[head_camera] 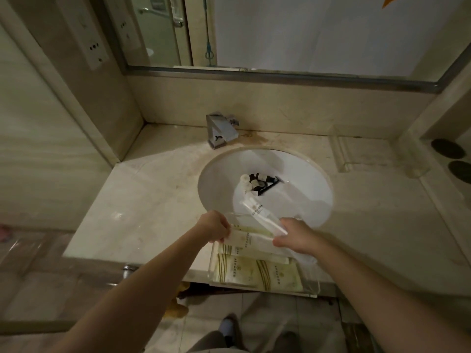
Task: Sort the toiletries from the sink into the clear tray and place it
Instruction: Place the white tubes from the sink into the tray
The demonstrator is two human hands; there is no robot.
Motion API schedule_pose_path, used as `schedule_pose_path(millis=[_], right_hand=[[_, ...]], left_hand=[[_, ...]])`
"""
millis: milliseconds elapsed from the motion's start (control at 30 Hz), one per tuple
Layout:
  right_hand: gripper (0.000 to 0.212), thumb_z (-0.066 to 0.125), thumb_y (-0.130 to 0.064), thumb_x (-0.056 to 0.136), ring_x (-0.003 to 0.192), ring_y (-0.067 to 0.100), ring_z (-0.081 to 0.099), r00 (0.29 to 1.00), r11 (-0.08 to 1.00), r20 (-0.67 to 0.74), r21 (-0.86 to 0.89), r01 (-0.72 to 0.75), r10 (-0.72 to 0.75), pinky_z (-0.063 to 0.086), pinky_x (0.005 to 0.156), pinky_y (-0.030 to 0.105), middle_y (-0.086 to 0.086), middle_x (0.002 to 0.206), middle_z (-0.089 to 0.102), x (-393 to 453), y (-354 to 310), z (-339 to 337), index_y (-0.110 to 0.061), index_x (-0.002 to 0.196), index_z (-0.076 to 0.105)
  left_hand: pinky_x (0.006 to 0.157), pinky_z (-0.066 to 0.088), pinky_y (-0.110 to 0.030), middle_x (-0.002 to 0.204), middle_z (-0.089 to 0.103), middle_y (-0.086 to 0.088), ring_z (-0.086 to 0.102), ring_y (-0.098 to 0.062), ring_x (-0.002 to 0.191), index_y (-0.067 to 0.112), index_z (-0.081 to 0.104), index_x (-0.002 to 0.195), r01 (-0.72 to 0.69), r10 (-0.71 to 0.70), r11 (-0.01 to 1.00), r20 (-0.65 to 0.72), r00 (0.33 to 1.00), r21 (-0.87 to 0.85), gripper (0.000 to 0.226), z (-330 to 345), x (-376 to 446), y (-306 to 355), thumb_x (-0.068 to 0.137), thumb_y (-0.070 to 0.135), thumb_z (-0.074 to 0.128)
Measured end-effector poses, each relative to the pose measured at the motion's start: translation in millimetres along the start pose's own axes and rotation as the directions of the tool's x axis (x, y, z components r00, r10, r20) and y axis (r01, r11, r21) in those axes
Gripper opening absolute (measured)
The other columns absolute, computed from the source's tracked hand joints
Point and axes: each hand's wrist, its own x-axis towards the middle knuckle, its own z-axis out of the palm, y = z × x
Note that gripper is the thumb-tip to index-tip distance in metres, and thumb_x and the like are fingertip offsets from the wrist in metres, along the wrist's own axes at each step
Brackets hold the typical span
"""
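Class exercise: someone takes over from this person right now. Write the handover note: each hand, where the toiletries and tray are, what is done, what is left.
Left hand: holds the left end of a white packet over the clear tray.
Right hand: grips the packet's other end.
Tray: on the counter's front edge, below the sink.
Done: several cream striped packets lie flat in the tray.
Left: small bottles and a dark item remain at the drain, with long white packets on the near slope. Load them, then place the tray.
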Motion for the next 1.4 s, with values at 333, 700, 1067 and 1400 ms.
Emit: schedule_pose_path(millis=[333, 700, 1067, 1400], right_hand=[[0.045, 0.071, -0.026, 0.076, 0.087, 0.019, 0.065, 0.999, 0.999, -0.043, -0.037, -0.033, 0.032, 0.057, 0.079, 0.040, 0.002, 0.103, 0.064, 4.5, 7.2, 12.8, -0.016, 0.118, 0.057], [0.019, 0.068, -0.020, 0.081, 0.074, 0.017, 0.060, 0.992, 0.988, -0.125, 0.151, 0.000, 0.019, 0.042, 0.058, 0.025, 0.000, 0.085, 0.060, 5.0, -2.5, 5.6, -0.014, 0.095, 0.057], [0.031, 0.070, -0.016, 0.080, 0.067, 0.022, 0.071, 0.928, 0.785, -0.308, 0.619, 0.030, 0.208, 0.056, 0.057, 0.029, 0.010, 0.086, 0.071, 7.1, -22.2, 6.2, -0.010, 0.109, 0.060], [0.043, 0.039, -0.044, 0.098, 0.060, 0.019, 0.046, 0.825, 0.916, -0.532, 0.397, 0.046, 0.189, 0.035, 0.057, 0.032, 0.001, 0.064, 0.047, -8.8, 5.9, -17.7, -0.015, 0.066, 0.040]], left_hand=[[0.059, 0.050, -0.020, 0.099, 0.069, -0.013, 0.061, -0.016, 0.071, 0.002, 0.066, 0.104, -0.014, 0.016, 0.998, -0.032, 0.999, 0.068, 0.018, 4.9, 6.9, -4.8, 0.088, 0.008, 0.058], [0.058, 0.055, -0.027, 0.088, 0.064, -0.012, 0.064, -0.020, 0.071, 0.006, 0.055, 0.102, -0.058, -0.002, 0.751, -0.090, 0.996, -0.657, 0.013, -6.2, 12.0, 31.9, 0.091, 0.012, 0.058], [0.076, 0.056, -0.039, 0.098, 0.064, -0.012, 0.064, -0.028, 0.084, 0.012, 0.053, 0.105, -0.081, 0.255, 0.869, 0.302, 0.918, -0.488, 0.026, 25.5, -6.2, 48.8, 0.085, 0.000, 0.063], [0.101, 0.042, -0.037, 0.132, 0.055, -0.010, 0.053, -0.027, 0.118, 0.015, 0.054, 0.130, -0.256, 0.169, 0.923, 0.293, 0.941, 0.289, 0.043, 19.0, 12.5, 39.3, 0.090, 0.006, 0.045]])
